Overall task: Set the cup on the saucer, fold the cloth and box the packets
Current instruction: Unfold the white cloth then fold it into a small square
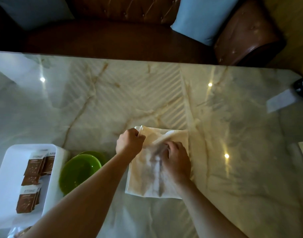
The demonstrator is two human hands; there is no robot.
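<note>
Scene: a head-worn view down onto a glossy marble table, with two bare arms reaching in from the bottom of the frame.
Cloth: a pale cream cloth lies just right of centre in the lower half, roughly square, already doubled at least once, with a raised crease running across its top part.
Left hand: the left hand sits at the cloth's upper left corner, fingers closed, pinching the layered edge there.
Right hand: the right hand rests on the cloth's middle and right side, fingers curled and pressing into the fabric; whether it pinches a layer cannot be told.
Cup and saucer: a green cup sits at lower left, just beside the left forearm, with a green saucer showing beneath its far rim.
Packets: brown packets lie inside a white box at the far lower left.
Risk: the polished table looks slippery, so the cloth may slide and the edges end up uneven.
Risk: the left forearm is close to the cup and could nudge it.
Risk: a loose pinch could drop a layer.
</note>
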